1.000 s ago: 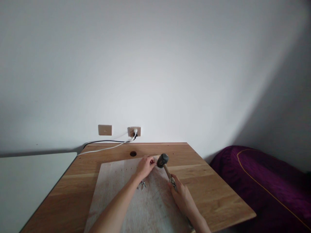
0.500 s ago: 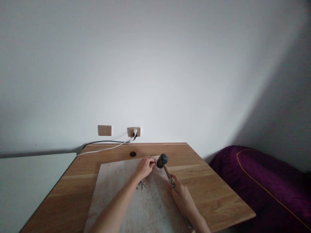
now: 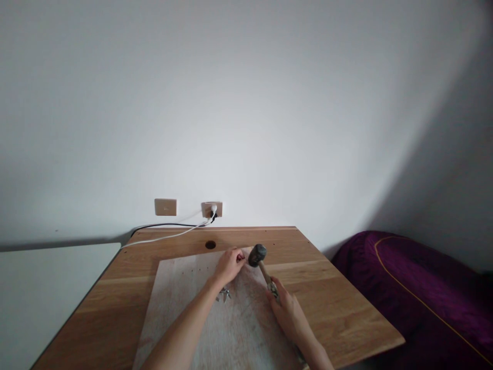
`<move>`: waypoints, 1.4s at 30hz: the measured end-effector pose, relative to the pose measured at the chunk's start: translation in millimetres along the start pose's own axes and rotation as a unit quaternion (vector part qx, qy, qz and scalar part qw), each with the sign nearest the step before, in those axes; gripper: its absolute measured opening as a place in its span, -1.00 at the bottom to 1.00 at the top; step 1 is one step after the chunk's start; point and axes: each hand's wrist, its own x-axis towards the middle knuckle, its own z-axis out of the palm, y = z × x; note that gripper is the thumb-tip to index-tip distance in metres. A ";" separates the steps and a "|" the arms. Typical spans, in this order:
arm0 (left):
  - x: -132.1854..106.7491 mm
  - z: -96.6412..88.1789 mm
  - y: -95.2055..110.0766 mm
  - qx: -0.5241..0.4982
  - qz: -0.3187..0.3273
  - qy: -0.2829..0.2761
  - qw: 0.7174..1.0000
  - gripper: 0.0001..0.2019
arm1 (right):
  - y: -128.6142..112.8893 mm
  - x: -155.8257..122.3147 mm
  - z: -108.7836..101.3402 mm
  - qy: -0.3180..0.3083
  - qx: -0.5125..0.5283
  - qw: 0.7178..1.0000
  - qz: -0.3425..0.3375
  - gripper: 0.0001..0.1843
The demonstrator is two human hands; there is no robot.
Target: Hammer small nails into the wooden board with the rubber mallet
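My right hand is wrapped round the wooden handle of a mallet with a thick black head. That head hovers just right of my left hand, near the far right corner of a pale, worn board. Thumb and forefinger of my left hand are pinched together at the board's far edge; whatever is between them is too small to make out. Under my left wrist lies a little heap of shiny metal pieces, apparently nails. A row of small dark dots runs along the board's far edge, left of the hand.
The board rests on a wooden table with a round cable hole. Behind it, white and black cables run to a wall socket. A white surface adjoins on the left; a purple cloth-covered shape stands right.
My left fingers have shifted very slightly at the board's edge. The mallet and my right hand stay practically where they were.
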 end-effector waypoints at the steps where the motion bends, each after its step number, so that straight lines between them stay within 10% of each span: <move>1: 0.2 -0.1 -0.2 -0.001 -0.003 -0.003 1.000 -0.92 | -0.2 -0.3 0.2 0.000 0.000 1.000 0.000 -0.42; 11: -1.0 1.1 -2.9 0.015 -0.019 -0.024 0.999 -0.95 | -6.7 4.6 -11.6 0.005 0.016 1.000 0.001 -0.49; 20: -3.0 5.8 -10.3 0.026 -0.025 -0.018 0.999 -0.38 | -43.9 18.9 -32.4 0.058 0.048 0.996 -0.044 -0.40; 26: -4.4 6.3 -12.4 0.007 -0.022 -0.013 1.000 -0.48 | -44.6 20.0 -35.7 -0.043 -0.011 0.998 -0.047 -0.46; 42: -2.1 -1.8 4.4 0.023 -0.014 -0.001 1.000 -0.96 | -0.1 -6.0 -9.1 -0.014 0.008 1.000 -0.016 -0.46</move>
